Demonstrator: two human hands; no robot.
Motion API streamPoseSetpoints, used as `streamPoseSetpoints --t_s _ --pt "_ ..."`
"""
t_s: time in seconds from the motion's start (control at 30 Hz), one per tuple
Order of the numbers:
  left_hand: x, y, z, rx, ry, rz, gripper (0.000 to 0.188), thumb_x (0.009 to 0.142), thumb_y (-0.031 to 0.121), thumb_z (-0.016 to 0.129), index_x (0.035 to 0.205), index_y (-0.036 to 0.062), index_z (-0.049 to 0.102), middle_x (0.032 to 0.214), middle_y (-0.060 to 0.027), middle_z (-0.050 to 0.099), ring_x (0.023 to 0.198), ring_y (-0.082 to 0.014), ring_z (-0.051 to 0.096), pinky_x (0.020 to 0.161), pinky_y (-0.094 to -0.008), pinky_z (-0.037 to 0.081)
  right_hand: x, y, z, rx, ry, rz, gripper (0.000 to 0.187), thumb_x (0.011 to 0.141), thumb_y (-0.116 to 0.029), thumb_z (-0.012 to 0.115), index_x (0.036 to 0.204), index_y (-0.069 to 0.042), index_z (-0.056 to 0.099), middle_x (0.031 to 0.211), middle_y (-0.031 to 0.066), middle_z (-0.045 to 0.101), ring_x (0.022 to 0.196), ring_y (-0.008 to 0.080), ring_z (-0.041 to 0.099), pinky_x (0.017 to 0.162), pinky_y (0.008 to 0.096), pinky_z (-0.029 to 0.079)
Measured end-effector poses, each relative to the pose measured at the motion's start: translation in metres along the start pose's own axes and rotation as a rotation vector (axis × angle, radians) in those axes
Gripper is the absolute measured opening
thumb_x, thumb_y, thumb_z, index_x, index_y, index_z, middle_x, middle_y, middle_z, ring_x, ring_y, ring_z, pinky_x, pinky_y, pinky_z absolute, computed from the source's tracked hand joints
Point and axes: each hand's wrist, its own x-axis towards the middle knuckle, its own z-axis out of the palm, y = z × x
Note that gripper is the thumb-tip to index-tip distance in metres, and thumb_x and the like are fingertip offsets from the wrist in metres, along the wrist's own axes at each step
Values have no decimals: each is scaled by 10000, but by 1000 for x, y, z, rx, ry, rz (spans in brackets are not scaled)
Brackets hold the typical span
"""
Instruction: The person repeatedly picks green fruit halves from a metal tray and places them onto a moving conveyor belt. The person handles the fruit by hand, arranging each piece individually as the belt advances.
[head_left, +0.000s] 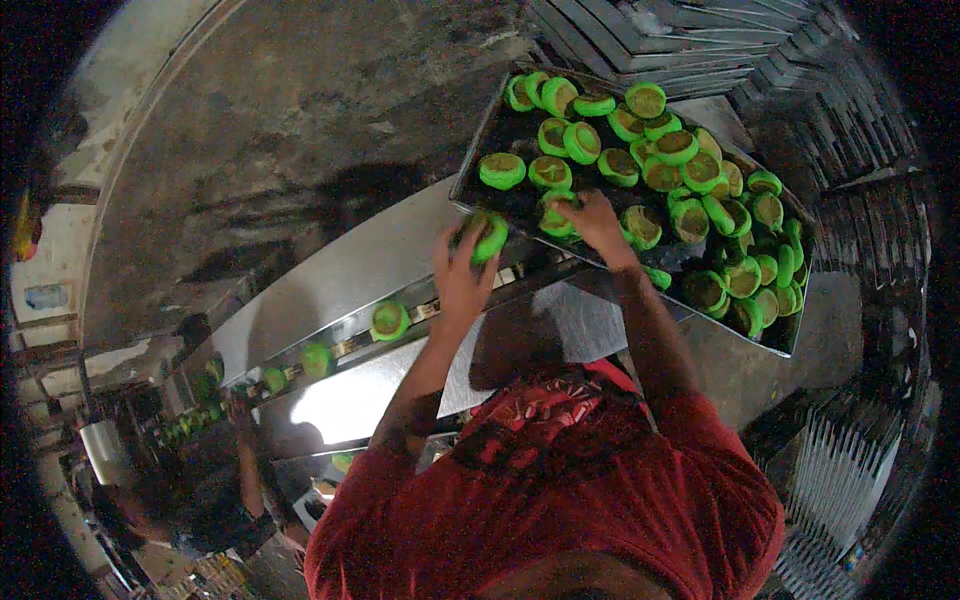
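Observation:
My left hand is closed around a bright green bun just off the near left corner of a dark metal tray. Over the tray's near edge, my right hand has its fingers on another green bun; the fingertips are partly hidden by my hand. Many green buns with browned flat faces lie in the tray, spread out on the left and heaped toward the right. A single green bun sits on the narrow conveyor to the left of my left forearm.
Several more green buns line the conveyor toward the lower left, between metal side plates. Beside its far end is another person's arm. Stacked metal trays stand behind the tray, and a slatted metal rack at the right.

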Motion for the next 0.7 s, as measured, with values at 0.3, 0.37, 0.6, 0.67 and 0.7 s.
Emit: streamPoseSetpoints --t_s 0.3,0.37,0.6,0.67,0.7 --pt "-72 -22 -30 144 58 -148 298 834 185 722 1121 110 690 1255 -213 520 1146 -405 523 952 -474 435 -5 -7 27 31 299 -375 452 825 -353 735 1099 -12 620 1128 203 616 1073 374 560 914 458 473" --pt "-27 -16 -25 34 161 -166 258 834 135 700 1088 85 695 1147 -197 604 1024 -381 601 895 -437 476 -33 -74 -7 325 286 -303 470 820 -353 739 1084 14 614 1095 214 625 1069 370 556 927 436 461" --pt "170 -9 47 96 -346 131 489 788 149 697 1267 147 600 1224 -181 592 1113 -367 583 926 -445 499 -53 -52 167 259 -495 -434 433 843 -331 684 1081 26 621 1114 207 624 1029 416 578 905 485 472" --pt "177 -26 69 407 -729 172 586 763 201 718 1326 172 556 1285 -186 560 1165 -378 561 945 -467 494 -77 -73 184 31 -244 -557 383 845 -347 662 1034 -15 644 1091 204 631 1022 394 598 834 493 508" --pt "172 -36 76 489 -730 152 614 756 222 721 1341 176 541 1311 -190 539 1179 -387 552 951 -476 493 -86 -84 184 -77 -109 -611 360 847 -356 650 1011 -36 655 1079 202 635 1019 383 609 798 497 526"
